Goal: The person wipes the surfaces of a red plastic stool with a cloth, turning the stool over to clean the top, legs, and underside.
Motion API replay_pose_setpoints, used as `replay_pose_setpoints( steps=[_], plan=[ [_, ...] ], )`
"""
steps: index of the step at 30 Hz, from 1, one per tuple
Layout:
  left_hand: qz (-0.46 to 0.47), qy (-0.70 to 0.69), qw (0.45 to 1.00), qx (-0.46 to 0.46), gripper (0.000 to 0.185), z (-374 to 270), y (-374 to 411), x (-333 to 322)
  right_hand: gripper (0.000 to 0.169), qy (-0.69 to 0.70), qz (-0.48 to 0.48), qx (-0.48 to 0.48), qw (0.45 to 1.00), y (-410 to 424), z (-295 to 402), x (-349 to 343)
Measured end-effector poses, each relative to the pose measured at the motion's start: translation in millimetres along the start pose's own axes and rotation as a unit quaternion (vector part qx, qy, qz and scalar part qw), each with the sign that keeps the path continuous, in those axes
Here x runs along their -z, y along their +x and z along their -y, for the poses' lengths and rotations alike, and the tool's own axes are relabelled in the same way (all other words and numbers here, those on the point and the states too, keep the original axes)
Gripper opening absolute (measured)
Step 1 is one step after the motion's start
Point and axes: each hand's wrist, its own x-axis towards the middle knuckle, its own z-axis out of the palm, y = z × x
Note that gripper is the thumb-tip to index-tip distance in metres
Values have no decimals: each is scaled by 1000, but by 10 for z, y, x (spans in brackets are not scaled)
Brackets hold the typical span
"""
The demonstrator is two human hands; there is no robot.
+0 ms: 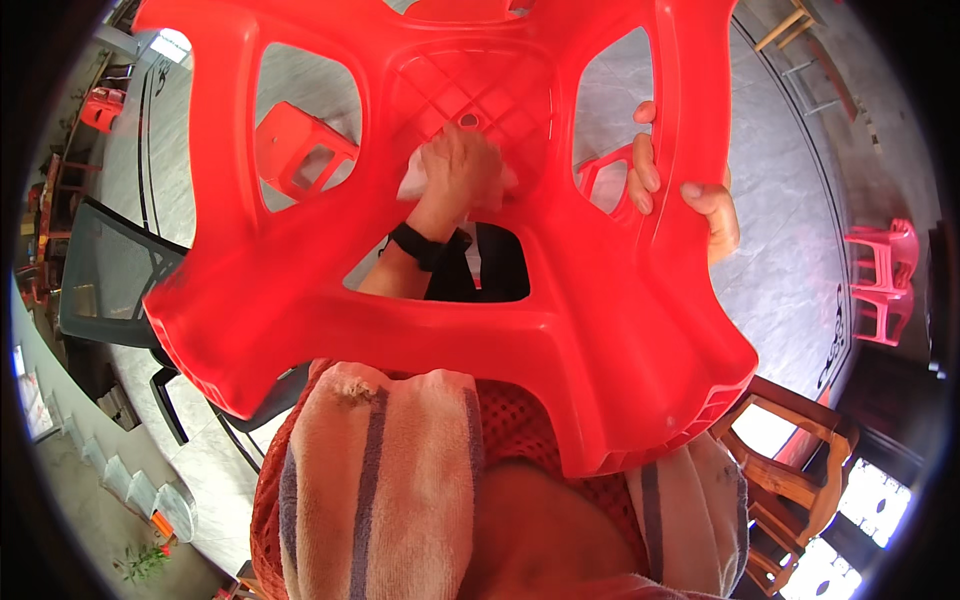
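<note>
A red plastic stool (442, 337) fills the middle of the view, its open underside with the lattice-ribbed seat facing me. My left hand (461, 169), with a black band at the wrist, reaches inside through a side opening and presses a white cloth (414, 174) against the underside of the seat; motion blurs it. My right hand (679, 180) grips a stool leg at the right, fingers through the opening and thumb on the outer edge. A striped towel (420, 480) hangs below the stool over my chest.
Another red stool (304, 154) stands on the grey tiled floor beyond. A black mesh-backed chair (112, 270) is at the left. Pink plastic chairs (881, 262) stand far right, with a wooden chair (787, 457) at the lower right.
</note>
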Motion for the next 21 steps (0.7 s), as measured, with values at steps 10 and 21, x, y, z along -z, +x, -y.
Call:
replay_pose_setpoints(
  steps=[10, 21],
  plan=[
    [-187, -155, 959, -149, 18, -149, 290, -989, 65, -19, -50, 1, 999, -155, 14, -87],
    [13, -114, 966, -231, 8, -236, 381, -1043, 65, -45, -93, -20, 994, -121, 18, -53]
  ],
)
